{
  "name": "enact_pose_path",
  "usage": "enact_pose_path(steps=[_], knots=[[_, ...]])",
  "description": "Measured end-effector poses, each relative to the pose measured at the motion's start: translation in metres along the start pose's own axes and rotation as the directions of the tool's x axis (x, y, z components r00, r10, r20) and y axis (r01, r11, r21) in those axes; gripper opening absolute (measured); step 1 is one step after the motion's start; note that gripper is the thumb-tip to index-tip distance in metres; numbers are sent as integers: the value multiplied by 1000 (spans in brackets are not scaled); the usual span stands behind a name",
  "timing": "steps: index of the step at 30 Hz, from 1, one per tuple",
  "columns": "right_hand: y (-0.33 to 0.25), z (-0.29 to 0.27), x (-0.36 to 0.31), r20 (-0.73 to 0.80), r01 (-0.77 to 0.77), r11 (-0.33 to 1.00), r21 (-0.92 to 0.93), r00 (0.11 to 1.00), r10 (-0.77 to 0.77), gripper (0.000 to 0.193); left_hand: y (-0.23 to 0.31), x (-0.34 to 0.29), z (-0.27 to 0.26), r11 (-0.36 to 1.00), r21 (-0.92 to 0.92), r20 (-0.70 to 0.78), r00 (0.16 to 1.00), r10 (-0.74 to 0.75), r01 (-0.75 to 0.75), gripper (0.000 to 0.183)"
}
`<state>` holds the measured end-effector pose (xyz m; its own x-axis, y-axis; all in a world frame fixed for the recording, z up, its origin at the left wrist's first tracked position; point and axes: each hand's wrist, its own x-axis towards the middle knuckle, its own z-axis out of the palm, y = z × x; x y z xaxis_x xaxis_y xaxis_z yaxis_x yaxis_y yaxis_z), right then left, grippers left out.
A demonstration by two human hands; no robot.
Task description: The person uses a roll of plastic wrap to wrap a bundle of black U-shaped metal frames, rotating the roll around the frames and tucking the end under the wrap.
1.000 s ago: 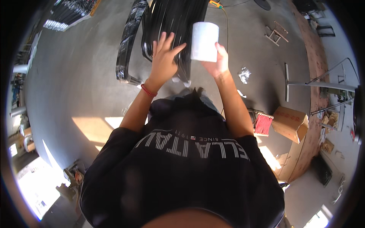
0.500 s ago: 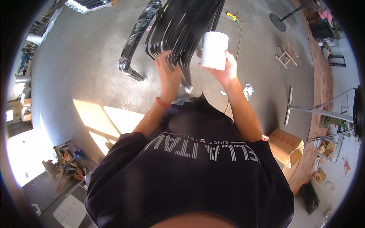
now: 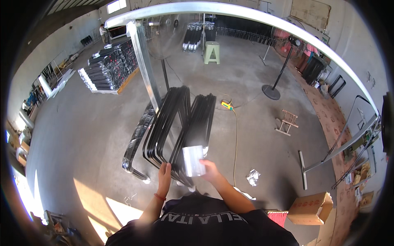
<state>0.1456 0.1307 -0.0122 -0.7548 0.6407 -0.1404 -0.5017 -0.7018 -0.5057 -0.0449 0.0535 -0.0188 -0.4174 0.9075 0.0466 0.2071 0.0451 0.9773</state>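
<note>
My right hand [image 3: 210,170] is closed around a white, shiny roll of stretch film [image 3: 193,160], held upright in front of a bundle of bent black tubes [image 3: 158,129]. At the near bends of this bundle is my left hand [image 3: 164,177], a red band on its wrist. Its fingers point forward, fairly straight, against or very near the tubes; contact is hard to make out. Part of a second row of black tubes [image 3: 201,117] is hidden behind the roll. Just left of the bundle lies a film-wrapped black tube bundle [image 3: 137,141].
A metal frame [image 3: 143,61] arches overhead, its left post beside the tubes. To the right are a yellow-green cable box [image 3: 226,105], a small wooden stool [image 3: 289,119], a fan stand [image 3: 271,92] and a cardboard box [image 3: 308,210]. Wrapped stacks [image 3: 108,67] stand far left.
My view has tilted up, bringing the metal frame and far hall into sight. The roll has moved left toward the tubes with my right hand, and my left hand's fingers look straighter.
</note>
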Motion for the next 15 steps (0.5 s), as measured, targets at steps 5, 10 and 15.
enact_pose_path(steps=[5,10,15], knots=[[0,2,-25,-22,52,995,-80,998,-54,53,-3,10,23,982,-19,232,955,186,-187,29],[22,9,-43,-173,215,975,61,964,-202,51,19,15,24,944,-132,423,844,329,-301,39],[45,16,-35,-265,473,881,-34,845,-464,52,35,27,-2,961,-93,592,761,265,-262,26]])
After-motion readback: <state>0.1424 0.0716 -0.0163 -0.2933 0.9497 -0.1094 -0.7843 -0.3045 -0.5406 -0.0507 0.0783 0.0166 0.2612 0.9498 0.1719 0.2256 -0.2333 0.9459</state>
